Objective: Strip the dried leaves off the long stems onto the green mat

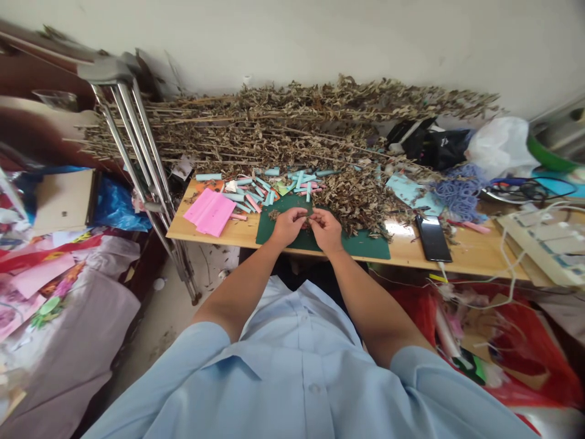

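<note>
My left hand (289, 226) and my right hand (327, 231) meet over the front of a green mat (370, 245), fingers closed in a pinch. Between their fingertips is a small bit of dried leaf (311, 214), mostly covered by the fingers. A heap of dried leaves (354, 198) lies beside and beyond my right hand, partly on the mat. Just past the hands are several rolled paper tubes (237, 197), mostly light blue, some pink. Left of them, pink paper sheets (210, 211) lie on the wooden table (247, 230).
Long bundles of dried stalks (274, 131) run along the wall. Metal crutches (137, 134) lean at the table's left end. To the right are a phone (433, 238) with a cable, purple string (461, 190), a power strip (543, 241) and a white plastic bag (499, 146).
</note>
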A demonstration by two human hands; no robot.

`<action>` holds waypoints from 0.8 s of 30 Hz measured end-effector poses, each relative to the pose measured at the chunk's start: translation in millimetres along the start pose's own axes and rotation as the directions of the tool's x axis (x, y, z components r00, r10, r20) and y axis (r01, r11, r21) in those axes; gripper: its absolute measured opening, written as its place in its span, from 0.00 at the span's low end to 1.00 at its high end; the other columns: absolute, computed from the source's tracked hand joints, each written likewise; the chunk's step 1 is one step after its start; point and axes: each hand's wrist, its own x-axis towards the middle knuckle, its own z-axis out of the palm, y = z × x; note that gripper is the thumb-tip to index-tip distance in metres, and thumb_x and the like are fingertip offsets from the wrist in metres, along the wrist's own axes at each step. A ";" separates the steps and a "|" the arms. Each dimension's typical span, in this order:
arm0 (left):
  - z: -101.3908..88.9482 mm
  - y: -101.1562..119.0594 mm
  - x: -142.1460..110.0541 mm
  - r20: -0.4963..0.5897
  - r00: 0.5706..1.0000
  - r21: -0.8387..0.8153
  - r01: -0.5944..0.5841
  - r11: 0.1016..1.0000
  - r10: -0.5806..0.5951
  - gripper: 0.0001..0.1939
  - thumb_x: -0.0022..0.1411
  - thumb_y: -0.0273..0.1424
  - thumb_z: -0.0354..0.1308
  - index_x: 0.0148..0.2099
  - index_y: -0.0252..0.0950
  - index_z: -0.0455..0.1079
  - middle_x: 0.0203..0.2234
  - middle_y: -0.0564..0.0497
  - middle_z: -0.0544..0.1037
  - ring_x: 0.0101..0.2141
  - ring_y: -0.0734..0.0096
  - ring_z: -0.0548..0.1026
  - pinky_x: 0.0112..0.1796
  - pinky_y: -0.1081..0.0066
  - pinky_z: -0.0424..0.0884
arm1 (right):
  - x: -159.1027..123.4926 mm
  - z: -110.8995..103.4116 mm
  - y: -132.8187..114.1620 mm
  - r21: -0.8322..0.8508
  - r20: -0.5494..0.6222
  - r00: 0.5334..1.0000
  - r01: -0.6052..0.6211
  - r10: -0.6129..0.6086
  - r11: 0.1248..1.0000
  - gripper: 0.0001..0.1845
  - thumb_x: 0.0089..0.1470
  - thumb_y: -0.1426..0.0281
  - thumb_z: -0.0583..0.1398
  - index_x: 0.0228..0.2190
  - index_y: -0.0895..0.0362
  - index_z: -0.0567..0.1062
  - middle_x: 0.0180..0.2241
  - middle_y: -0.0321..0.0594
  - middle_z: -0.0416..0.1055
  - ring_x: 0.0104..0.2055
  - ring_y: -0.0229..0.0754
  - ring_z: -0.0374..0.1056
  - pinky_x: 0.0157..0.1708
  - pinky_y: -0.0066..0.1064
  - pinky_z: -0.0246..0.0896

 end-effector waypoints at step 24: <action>-4.1 -4.4 1.7 0.010 0.994 0.135 -0.110 0.985 0.109 0.10 0.57 0.30 0.63 0.42 0.33 0.78 0.30 0.49 0.80 0.31 0.71 0.77 0.37 0.70 0.75 | 1.0 -5.8 -7.0 -0.068 0.016 1.000 0.003 -0.002 0.998 0.11 0.53 0.64 0.62 0.37 0.55 0.79 0.33 0.39 0.77 0.32 0.41 0.71 0.37 0.35 0.71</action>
